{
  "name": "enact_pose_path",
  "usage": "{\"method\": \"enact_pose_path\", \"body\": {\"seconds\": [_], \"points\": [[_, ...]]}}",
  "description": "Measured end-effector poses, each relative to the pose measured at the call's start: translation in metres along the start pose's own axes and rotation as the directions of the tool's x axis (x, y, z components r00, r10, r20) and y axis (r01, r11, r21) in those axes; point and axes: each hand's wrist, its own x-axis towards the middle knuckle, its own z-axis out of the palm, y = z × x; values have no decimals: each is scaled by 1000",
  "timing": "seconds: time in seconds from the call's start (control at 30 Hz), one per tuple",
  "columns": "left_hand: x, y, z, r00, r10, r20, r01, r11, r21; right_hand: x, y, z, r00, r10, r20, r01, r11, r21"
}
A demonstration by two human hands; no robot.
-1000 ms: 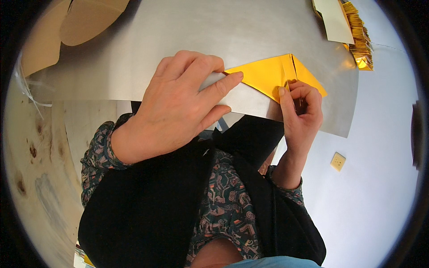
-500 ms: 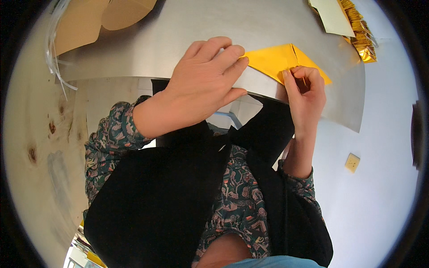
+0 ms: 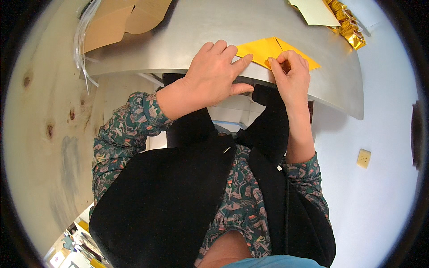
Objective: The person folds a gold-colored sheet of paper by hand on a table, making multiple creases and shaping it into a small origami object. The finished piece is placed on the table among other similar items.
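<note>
A folded sheet of shiny yellow-gold paper (image 3: 259, 47) lies on a grey metal table, close to its near edge. Two folded parts of it meet at a seam toward its right side. My left hand (image 3: 213, 75) is laid over the paper's left end, palm down. Its index finger reaches onto the near edge, and the thumb points right, apart from the paper. At the near edge, right of the middle, my right hand (image 3: 292, 76) pinches the paper between thumb and fingertips. The paper's left tip is hidden under my left hand.
On the grey metal table (image 3: 210, 27), an open brown cardboard box (image 3: 109, 27) stands at far left, with white strips (image 3: 80, 44) hanging beside it. At far right lie a pale yellow sheet (image 3: 315, 12) and a stack of pleated gold foil (image 3: 351, 31). A wall socket (image 3: 363, 158) is at right.
The whole view has shifted slightly. My left index finger has spread away from the other fingers along the paper's near edge. My right hand keeps its pinch on the paper.
</note>
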Motion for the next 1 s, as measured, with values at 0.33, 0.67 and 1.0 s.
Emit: {"method": "enact_pose_path", "body": {"seconds": [0.33,0.67,1.0], "points": [[4,-1,-1,989,-12,145,-5,993,114,-3,2,4,998,-65,-16,65,997,-29],[7,-6,-3,986,5,166,-29,990,140,-23,-38,2,915,-391,102,404,882,-242],[2,-9,-2,978,2,209,-38,985,166,-46,-35,-8,908,-328,259,402,856,-324]]}}
